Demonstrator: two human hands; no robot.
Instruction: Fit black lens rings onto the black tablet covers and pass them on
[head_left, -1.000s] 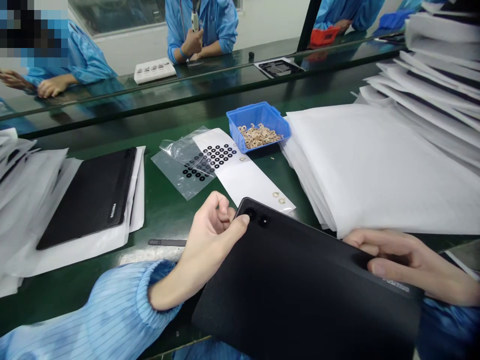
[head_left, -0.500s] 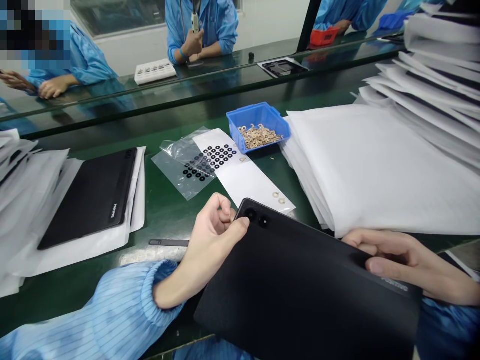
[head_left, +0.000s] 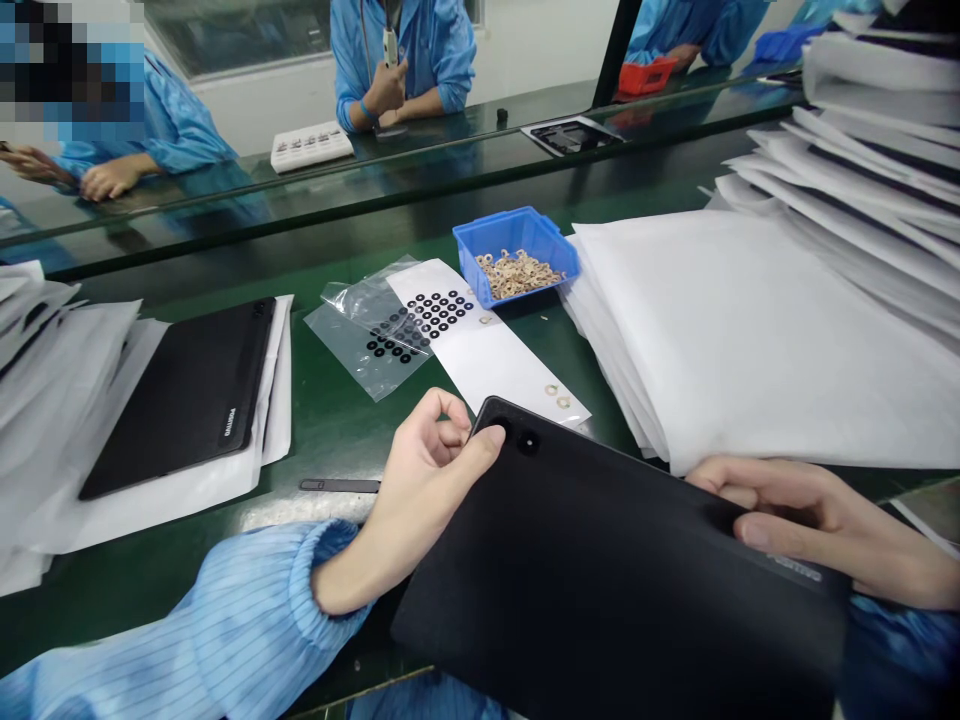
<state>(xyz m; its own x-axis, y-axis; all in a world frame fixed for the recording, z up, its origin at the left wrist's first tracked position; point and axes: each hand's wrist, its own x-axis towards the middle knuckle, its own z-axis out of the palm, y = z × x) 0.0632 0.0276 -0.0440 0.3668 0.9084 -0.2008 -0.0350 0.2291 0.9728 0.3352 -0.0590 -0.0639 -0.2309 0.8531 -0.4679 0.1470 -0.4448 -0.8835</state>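
A black tablet [head_left: 615,570] is held tilted at the front of the bench, its back with two round camera spots facing me. My left hand [head_left: 431,490] grips its upper left corner, the thumb pressed over one camera spot. Along the upper right edge my right hand [head_left: 817,530] is closed on the tablet, thumb on the back near the printed lettering. Just beyond lies a white sheet [head_left: 495,360] bearing rows of black rings [head_left: 435,312] and a few pale rings. Clear plastic film [head_left: 367,340] overlaps that sheet's left side.
A blue bin [head_left: 517,255] holds many small pale rings. Wrapped white stacks [head_left: 750,330] rise at right. Another black tablet [head_left: 187,390] lies on white wrapping at left, near a thin dark tool [head_left: 337,486]. Co-workers in blue sit beyond a raised glass shelf [head_left: 450,150].
My left thumb has slid slightly to the right over the camera spot. The tablet has shifted slightly to the right at its lower end; both hands keep their grip.
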